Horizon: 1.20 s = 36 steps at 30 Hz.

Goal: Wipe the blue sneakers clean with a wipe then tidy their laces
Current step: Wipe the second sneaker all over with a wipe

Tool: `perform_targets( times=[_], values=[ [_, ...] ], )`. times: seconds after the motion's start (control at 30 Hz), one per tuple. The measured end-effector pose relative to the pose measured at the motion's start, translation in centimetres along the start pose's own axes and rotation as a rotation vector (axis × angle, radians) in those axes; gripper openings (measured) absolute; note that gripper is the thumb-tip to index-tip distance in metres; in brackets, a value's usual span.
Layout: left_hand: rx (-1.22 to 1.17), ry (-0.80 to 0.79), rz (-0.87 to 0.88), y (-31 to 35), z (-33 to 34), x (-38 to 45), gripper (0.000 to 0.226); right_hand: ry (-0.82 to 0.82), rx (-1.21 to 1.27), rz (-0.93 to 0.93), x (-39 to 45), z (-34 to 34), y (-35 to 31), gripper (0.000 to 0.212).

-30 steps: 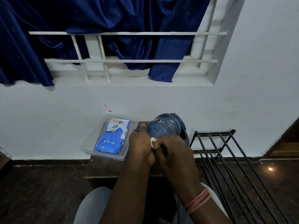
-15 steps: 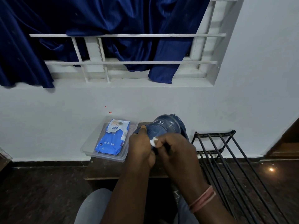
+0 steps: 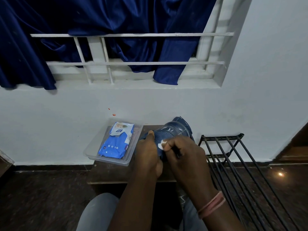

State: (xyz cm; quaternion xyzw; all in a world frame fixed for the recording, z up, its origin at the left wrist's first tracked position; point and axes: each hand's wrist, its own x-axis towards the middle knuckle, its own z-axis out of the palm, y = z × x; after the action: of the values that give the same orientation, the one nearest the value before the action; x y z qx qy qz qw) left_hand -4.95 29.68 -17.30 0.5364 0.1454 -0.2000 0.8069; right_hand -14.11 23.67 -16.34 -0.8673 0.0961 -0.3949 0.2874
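Blue sneaker (image 3: 175, 130) held upright over a dark wooden stool (image 3: 113, 174), its toe pointing away from the person toward the white wall (image 3: 50, 122). Left hand (image 3: 147, 153) grips the shoe's near left side, fingers curled round it, thumb lying up along the upper. Right hand (image 3: 185, 153) sits just right of that grip, touching the left hand at the knuckles; its thumb and forefinger pinch a small white wipe (image 3: 162, 144) and press it against the upper between the two hands. How much of the wipe is folded inside the right hand cannot be told. A thin dark strand runs under the right fingers; whether it is a lace is unclear. Only one sneaker shows.

Left of the grip, near the left hand but apart from it, a clear plastic tray (image 3: 93, 155) rests on the stool's far left corner and overhangs its edge; inside it lies a blue wipe pack (image 3: 115, 144). Right of the grip, just beside the right hand, stands a black metal rack (image 3: 233, 164) on the dark floor (image 3: 41, 197). Beyond the grip, above the shoe, a white window grille (image 3: 133, 64) with a blue curtain (image 3: 100, 22) draped through it. Pink bands (image 3: 211, 204) circle the right wrist.
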Motion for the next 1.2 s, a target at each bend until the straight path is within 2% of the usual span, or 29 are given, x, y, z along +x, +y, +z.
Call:
perform_targets(
  times=[0.13, 0.2, 0.3, 0.43, 0.57, 0.6, 0.73, 0.83, 0.93, 1.03, 1.1, 1.2],
  values=[
    [-0.041, -0.040, 0.003, -0.2, 0.2, -0.5, 0.034, 0.076, -0.046, 0.053, 1.8, -0.7, 1.2, 0.028],
    [-0.048, -0.055, -0.019, -0.2, 0.2, -0.8, 0.034, -0.005, -0.053, 0.034, 1.4, -0.8, 0.6, 0.027],
    [-0.057, -0.098, -0.028, -0.2, -0.1, -0.8, 0.033, -0.084, 0.066, 0.050, 1.1, -1.2, 0.4, 0.028],
    [-0.069, -0.106, -0.027, -0.5, 0.1, -1.1, 0.036, 0.048, 0.071, 0.110, 1.8, -1.3, 1.0, 0.025],
    [-0.122, -0.157, -0.068, 0.1, -0.2, -1.5, 0.037, -0.169, 0.244, 0.224, 0.4, -1.1, -0.4, 0.022],
    [-0.167, -0.209, -0.090, 0.4, -0.3, -1.5, 0.039, -0.163, 0.329, 0.272, 0.5, -1.3, -0.5, 0.021],
    [-0.220, -0.391, -0.062, 1.3, -1.0, -1.7, 0.053, 0.213, 0.620, 0.462, 0.7, -1.4, 0.8, 0.023],
    [-0.208, -0.479, 0.015, 1.0, -1.6, -1.3, 0.041, 0.282, 0.617, 0.536, -0.3, -0.3, 1.2, 0.023],
    [-0.083, -0.588, 0.142, 0.3, -1.9, -1.6, 0.018, 0.292, 0.570, 0.474, -0.9, 0.5, 1.0, 0.022],
    [0.089, -0.553, 0.206, -0.2, -1.8, -1.3, 0.020, 0.253, 0.451, 0.424, -0.8, 0.7, 0.8, 0.021],
    [0.162, -0.530, 0.199, -0.3, -1.4, -1.3, 0.030, 0.235, 0.402, 0.421, -0.7, 0.5, 0.7, 0.020],
    [0.158, -0.443, 0.159, 0.1, -0.7, -1.4, 0.041, 0.219, 0.333, 0.377, -0.1, -0.1, 0.5, 0.015]
  ],
)
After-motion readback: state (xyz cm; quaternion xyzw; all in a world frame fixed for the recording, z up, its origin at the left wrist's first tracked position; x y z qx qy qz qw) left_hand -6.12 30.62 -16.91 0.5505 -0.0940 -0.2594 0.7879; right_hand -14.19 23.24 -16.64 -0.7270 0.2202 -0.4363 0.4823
